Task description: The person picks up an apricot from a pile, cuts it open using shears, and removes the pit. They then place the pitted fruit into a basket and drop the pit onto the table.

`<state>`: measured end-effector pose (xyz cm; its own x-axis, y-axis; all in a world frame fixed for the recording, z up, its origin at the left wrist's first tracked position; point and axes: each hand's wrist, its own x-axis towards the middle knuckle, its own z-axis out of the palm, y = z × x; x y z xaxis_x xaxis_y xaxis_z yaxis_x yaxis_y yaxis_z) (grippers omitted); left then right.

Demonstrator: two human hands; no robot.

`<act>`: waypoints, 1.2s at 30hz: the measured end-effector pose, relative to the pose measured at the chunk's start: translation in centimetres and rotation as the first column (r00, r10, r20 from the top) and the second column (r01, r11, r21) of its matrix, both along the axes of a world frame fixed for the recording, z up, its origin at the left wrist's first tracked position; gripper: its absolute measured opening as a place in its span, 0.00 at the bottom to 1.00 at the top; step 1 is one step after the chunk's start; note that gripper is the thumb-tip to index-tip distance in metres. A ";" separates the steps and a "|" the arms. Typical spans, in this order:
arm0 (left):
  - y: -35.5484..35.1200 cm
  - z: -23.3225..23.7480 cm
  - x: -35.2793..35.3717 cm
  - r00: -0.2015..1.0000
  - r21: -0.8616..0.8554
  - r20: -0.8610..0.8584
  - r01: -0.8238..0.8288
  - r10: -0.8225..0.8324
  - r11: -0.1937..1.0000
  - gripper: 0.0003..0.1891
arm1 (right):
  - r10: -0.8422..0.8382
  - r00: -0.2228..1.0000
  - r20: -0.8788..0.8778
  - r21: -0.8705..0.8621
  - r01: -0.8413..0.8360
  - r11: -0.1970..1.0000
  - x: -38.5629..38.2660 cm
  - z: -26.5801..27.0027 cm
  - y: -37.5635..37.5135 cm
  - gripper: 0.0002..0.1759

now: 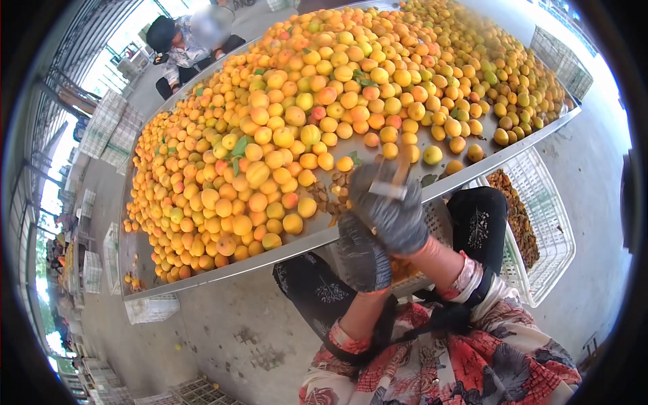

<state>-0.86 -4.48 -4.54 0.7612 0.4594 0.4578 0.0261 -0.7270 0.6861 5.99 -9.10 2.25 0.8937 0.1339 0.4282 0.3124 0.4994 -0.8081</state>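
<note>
Fruit and hands: there they were, orange apricots point(256, 174) heaped across the metal bench point(354, 144), the slope spreading ahead and leftward from both gloved hands; one whole apricot sat just beyond the right hand point(393, 217), a little to its left.
Nearer hand: the right, reaching farther over the rim than the left hand point(364, 253), which was tucked just below it, closer to the body.
Long axis: the apricots were round, with none worth naming; the tool's pale metal part point(388, 190) lay roughly crosswise, its wooden part point(403, 160) pointing away toward the heap, blurred.
Right hand: closed, fingers curled round that tool.
Left hand: bent inward close to the right; whether it gripped anything, I couldn't tell.
Beside the fingertips: brown pieces point(325, 196), pits by the look of them, scattered on the bench just left of the hands.
Crate on the right: white mesh point(559, 214), holding a long mound of brown bits point(516, 219).
Crate between the knees: pale mesh point(437, 221), partly hidden under the arms, orange pieces point(403, 268) showing inside.
Across the way: a co-worker point(181, 50) sat by the bench's far left edge.
</note>
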 end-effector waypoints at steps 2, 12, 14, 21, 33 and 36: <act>0.1 -0.9 0.4 0.998 0.022 -0.015 -0.063 0.063 0.998 0.20 | -0.217 0.854 0.473 -0.416 0.433 0.800 -1.1 -0.4 0.1 0.16; 1.4 2.7 1.5 0.993 -0.227 0.042 0.121 -0.114 0.966 0.19 | 0.294 0.898 -0.327 0.393 -0.153 0.907 3.7 1.5 0.0 0.16; 1.7 2.4 1.6 0.993 -0.030 0.004 0.117 -0.117 0.993 0.13 | 0.478 0.795 -0.374 0.534 -0.238 0.812 4.1 1.7 -0.3 0.15; 1.4 5.0 2.3 0.970 -0.957 0.232 0.214 -0.070 -0.194 0.18 | 0.251 0.916 -0.315 0.369 -0.125 0.921 3.9 1.0 -0.5 0.16; 1.6 3.6 2.6 0.917 -0.921 0.389 0.387 -0.088 -0.034 0.20 | 0.360 0.732 -0.578 0.551 0.024 0.834 4.4 0.5 -0.2 0.07; 2.1 4.2 3.4 0.939 -0.951 0.307 0.310 -0.153 -0.005 0.16 | 0.406 0.701 -0.586 0.633 0.084 0.769 4.9 -1.4 -0.1 0.07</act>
<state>2.52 -2.42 -0.35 0.9247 0.3339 -0.1830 -0.1004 0.6775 0.7287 10.87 -9.20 0.84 0.9409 0.2550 -0.2228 -0.3116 0.9094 -0.2753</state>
